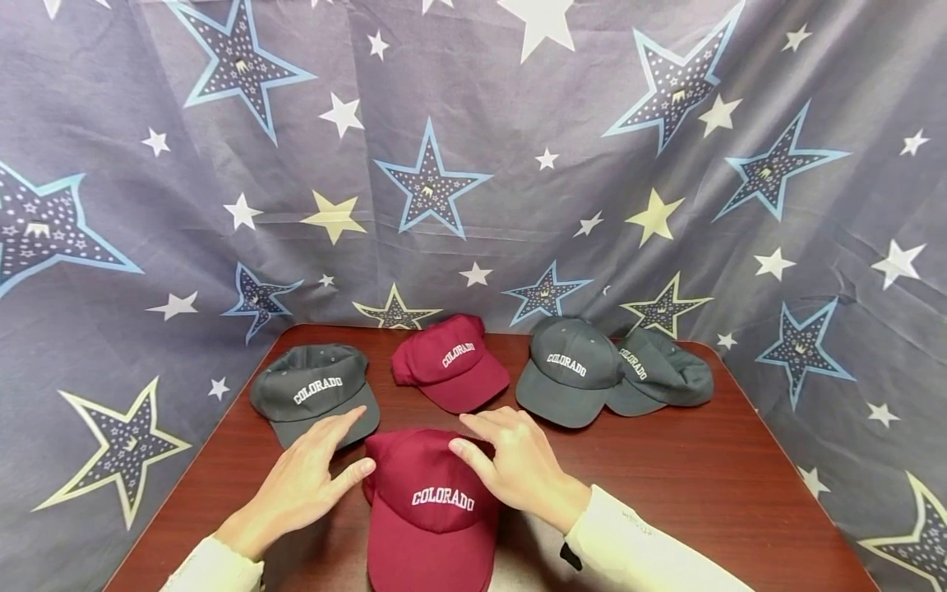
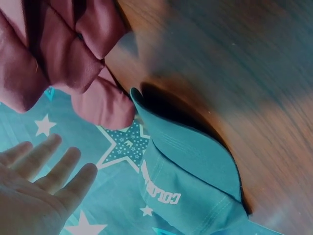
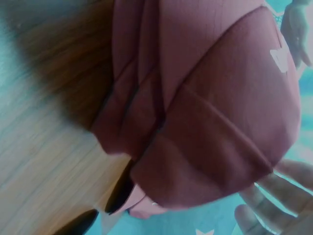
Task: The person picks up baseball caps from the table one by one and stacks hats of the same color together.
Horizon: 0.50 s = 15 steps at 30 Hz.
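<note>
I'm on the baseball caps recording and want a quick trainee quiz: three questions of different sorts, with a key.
1. How many gray caps show in the head view?
2. True or false: in the head view, the front red cap lies between the left hand and the right hand.
3. In the right wrist view, is that red cap (a) lying alone, (b) stacked with others, or (c) upside down?

Key: 1. Three. 2. True. 3. b.
</note>
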### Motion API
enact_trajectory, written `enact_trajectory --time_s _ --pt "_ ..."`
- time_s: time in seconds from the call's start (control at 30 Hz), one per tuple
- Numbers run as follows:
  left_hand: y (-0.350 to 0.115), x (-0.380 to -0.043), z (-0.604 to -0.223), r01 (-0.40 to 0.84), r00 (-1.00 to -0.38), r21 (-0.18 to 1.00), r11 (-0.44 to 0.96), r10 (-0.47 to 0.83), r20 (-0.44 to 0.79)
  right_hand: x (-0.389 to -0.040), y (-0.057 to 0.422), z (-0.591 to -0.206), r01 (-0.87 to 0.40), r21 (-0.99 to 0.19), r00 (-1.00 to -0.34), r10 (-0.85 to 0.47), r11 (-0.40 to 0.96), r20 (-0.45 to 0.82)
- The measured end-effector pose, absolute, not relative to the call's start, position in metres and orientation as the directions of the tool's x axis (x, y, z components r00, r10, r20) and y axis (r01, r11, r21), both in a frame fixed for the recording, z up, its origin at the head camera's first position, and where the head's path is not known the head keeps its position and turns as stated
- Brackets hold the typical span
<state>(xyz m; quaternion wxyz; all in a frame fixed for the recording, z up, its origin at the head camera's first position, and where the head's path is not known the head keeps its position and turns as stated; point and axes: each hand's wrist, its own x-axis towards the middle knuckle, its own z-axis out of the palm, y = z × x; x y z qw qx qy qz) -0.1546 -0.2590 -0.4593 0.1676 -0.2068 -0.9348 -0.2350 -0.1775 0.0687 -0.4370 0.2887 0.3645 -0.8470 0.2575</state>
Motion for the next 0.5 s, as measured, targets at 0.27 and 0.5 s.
enact_trajectory --time_s 0.27,0.5 --pt "-0.261 -0.16 -0.456 0.482 -0.842 0.36 0.799 0.308 0.443 -0.181 0.087 -0.433 -0.697 -0.3 -0.655 -0.409 0.651 0.635" --pt "-0.26 -0.163 -0.455 0.483 -0.836 0.354 0.801 0.301 0.458 -0.182 0.108 -0.434 -0.637 -0.324 -0.707 -0.362 0.7 0.608"
